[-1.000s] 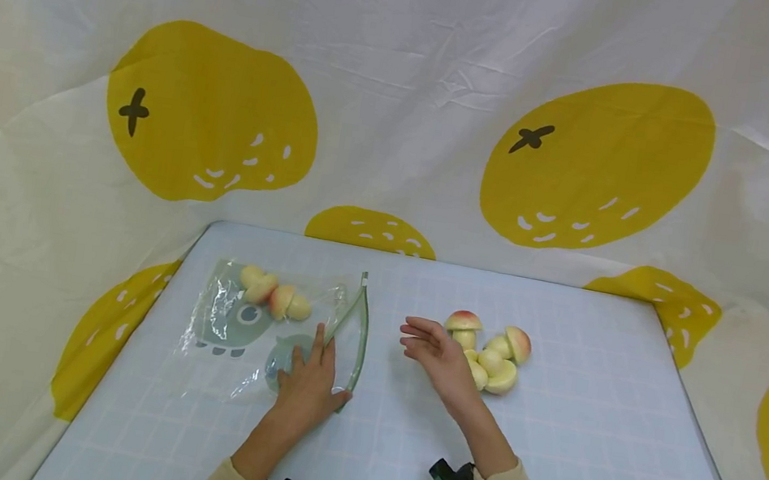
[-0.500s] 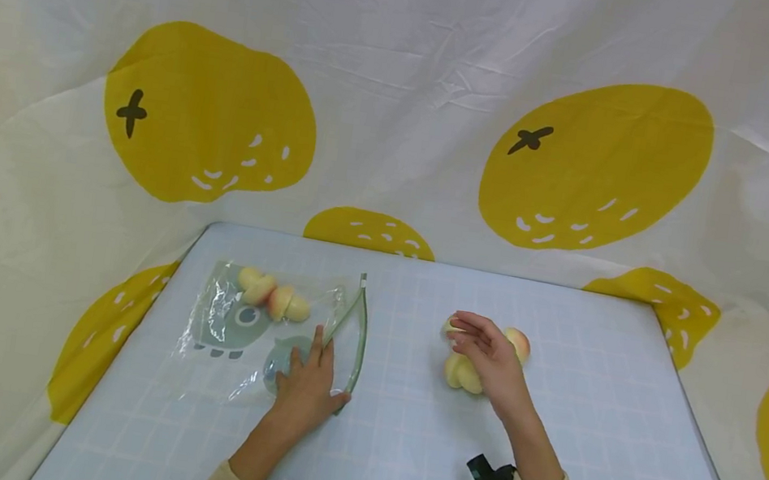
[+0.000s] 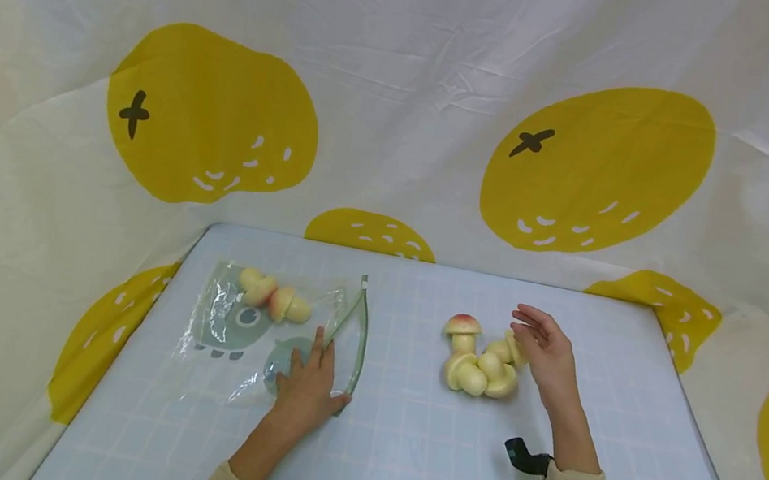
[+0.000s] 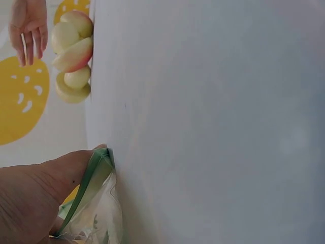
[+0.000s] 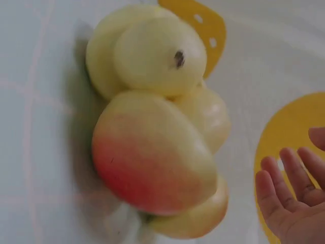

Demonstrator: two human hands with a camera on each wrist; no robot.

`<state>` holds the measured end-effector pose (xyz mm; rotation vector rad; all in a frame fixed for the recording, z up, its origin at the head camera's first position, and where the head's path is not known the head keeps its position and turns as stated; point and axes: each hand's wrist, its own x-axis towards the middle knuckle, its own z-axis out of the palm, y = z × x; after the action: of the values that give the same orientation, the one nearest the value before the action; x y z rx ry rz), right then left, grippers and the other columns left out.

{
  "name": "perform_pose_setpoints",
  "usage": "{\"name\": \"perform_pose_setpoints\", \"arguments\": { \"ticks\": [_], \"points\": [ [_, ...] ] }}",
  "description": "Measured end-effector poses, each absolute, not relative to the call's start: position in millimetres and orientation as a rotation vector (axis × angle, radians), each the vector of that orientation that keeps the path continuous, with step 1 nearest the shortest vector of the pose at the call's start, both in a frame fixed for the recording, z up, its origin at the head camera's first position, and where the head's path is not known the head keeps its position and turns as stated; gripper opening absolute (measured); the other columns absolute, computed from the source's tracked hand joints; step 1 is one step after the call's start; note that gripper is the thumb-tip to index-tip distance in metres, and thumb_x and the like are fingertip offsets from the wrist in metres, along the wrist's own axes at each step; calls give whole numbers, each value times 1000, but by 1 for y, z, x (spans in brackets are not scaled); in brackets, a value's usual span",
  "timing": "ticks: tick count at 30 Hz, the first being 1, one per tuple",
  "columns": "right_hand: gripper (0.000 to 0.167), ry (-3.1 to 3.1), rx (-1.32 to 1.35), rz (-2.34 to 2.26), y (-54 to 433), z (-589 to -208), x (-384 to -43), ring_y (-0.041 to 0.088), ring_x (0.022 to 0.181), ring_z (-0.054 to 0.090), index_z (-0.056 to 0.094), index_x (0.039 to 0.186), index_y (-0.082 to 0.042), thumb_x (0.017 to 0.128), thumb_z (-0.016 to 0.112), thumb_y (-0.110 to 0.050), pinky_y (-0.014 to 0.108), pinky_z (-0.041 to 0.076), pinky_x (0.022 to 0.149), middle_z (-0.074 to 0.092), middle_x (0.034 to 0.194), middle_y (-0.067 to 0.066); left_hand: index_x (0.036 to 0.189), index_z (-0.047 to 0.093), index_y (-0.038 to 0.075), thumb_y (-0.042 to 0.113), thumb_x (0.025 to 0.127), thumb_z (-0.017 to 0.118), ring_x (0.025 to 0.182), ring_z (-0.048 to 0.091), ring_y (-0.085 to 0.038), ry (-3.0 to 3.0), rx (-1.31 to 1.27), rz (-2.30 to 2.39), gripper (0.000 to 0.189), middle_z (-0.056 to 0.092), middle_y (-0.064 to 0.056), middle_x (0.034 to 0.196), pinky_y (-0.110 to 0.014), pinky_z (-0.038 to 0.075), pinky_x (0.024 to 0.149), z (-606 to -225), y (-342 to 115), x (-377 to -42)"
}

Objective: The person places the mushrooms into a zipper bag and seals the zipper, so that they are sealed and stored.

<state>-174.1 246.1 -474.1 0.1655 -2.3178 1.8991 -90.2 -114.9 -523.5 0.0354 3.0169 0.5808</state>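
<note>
Two toy mushrooms, pale yellow with reddish caps, lie at the far part of a clear zip bag printed with green figures. My left hand rests with spread fingers at the bag's parted mouth, its thumb by the near end of the green zip strip. To the right, several more toy mushrooms sit in a tight cluster on the table. My right hand hovers at the cluster's right side, fingers loosely bent and holding nothing; it partly covers one mushroom. The right wrist view shows a red-tinged cap close up.
A pale checked cloth covers the table. Behind and beside it hangs a white sheet with yellow fruit prints. Black wrist cameras stick out from both wrists.
My right hand has moved right, passing over the mushroom cluster to its right side and uncovering most of it. The left hand and the bag stay in place.
</note>
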Motion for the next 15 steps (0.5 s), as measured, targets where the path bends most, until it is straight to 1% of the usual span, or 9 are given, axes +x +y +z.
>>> {"name": "perform_pose_setpoints", "arguments": {
  "ticks": [2, 5, 9, 12, 15],
  "points": [
    [41, -2328, 104, 1868, 254, -480, -178, 5, 108, 60, 53, 139, 3, 101, 61, -11, 15, 47, 89, 61, 128, 17, 151, 34, -6, 41, 79, 85, 131, 30, -65, 3019, 37, 581, 99, 15, -22, 163, -83, 34, 83, -524, -115, -90],
    [44, -2333, 13, 1857, 264, -487, -183, 3, 107, 59, 53, 139, 4, 100, 63, -13, 13, 44, 90, 60, 130, 22, 151, 34, -6, 40, 79, 85, 131, 30, -65, 3020, 40, 588, 99, 15, -23, 163, -83, 34, 83, -524, -116, -90],
    [46, -2338, -76, 1873, 275, -497, -188, 5, 109, 59, 53, 139, 4, 99, 66, -16, 12, 42, 90, 60, 130, 20, 151, 34, -6, 41, 80, 85, 132, 29, -65, 3016, 38, 585, 99, 15, -23, 163, -83, 34, 84, -523, -116, -89],
    [49, -2353, -111, 1901, 282, -504, -191, 7, 112, 58, 51, 140, 3, 99, 66, -17, 12, 43, 89, 60, 131, 18, 151, 34, -6, 41, 80, 84, 132, 30, -64, 3018, 39, 573, 99, 15, -22, 163, -83, 34, 84, -523, -116, -89],
    [52, -2368, -122, 1970, 288, -509, -192, 5, 110, 58, 47, 143, 4, 99, 66, -17, 13, 46, 88, 55, 135, 21, 151, 34, -6, 41, 80, 84, 131, 31, -64, 3020, 45, 570, 99, 15, -22, 163, -83, 34, 83, -523, -116, -89]
  ]
}}
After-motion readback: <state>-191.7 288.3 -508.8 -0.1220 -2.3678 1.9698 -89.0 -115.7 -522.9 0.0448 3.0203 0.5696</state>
